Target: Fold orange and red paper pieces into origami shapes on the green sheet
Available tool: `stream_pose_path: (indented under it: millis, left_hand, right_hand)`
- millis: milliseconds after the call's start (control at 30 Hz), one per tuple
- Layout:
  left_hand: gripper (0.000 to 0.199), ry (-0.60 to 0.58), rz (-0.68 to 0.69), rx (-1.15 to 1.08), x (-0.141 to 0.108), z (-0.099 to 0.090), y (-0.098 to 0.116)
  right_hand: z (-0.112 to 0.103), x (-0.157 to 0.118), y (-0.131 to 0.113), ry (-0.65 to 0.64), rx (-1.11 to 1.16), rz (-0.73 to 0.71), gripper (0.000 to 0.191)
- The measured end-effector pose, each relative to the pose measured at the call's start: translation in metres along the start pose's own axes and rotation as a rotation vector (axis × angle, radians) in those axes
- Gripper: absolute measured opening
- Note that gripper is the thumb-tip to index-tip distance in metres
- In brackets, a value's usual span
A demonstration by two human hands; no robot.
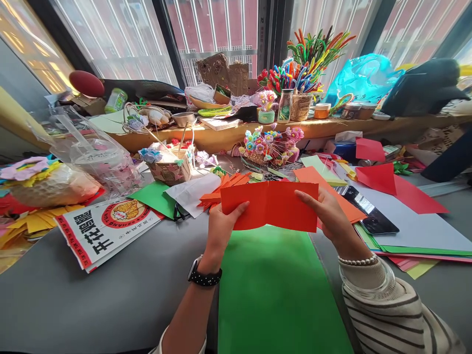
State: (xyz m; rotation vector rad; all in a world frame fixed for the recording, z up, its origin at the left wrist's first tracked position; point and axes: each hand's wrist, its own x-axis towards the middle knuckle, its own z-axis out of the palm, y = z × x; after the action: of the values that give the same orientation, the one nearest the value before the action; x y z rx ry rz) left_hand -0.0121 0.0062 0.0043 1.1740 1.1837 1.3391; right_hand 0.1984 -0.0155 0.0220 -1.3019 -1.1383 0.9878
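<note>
A sheet of orange-red paper (pixel 271 206) with a crease down its middle is held up by both hands. My left hand (pixel 224 221) pinches its left end, thumb on the near face. At the right end my right hand (pixel 328 211) grips it the same way; the fingers behind the paper are hidden. Below lies a large green sheet (pixel 276 290) on the grey table. Just behind the left half is a pile of folded orange paper strips (pixel 210 198). An orange sheet (pixel 346 202) lies beyond my right hand.
A black phone (pixel 372 211) rests on stacked coloured paper (pixel 431 231) at right. A printed paper bag (pixel 106 231) lies left, near a green sheet (pixel 151 196). Behind stand a flower basket (pixel 271 147), a woven basket (pixel 171 169) and a cluttered ledge (pixel 221 135).
</note>
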Motion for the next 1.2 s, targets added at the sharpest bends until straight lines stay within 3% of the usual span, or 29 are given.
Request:
stream_pose_path:
  millis: [133, 267, 567, 1200]
  left_hand:
    - [0.038, 0.034, -0.018, -0.038, 0.000, 0.001, -0.001]
    - [0.036, 0.028, -0.010, -0.058, 0.000, 0.002, -0.002]
    - [0.020, 0.089, 0.216, -0.025, 0.001, 0.002, -0.010]
    - [0.020, 0.120, 0.228, -0.088, 0.001, 0.003, -0.015]
  right_hand:
    - [0.002, -0.001, 0.002, -0.036, 0.174, 0.215, 0.033]
    - [0.001, -0.001, 0.004, -0.019, 0.192, 0.224, 0.029]
    - [0.002, 0.000, 0.003, -0.025, 0.249, 0.298, 0.024]
    - [0.003, 0.001, 0.004, -0.017, 0.353, 0.364, 0.023]
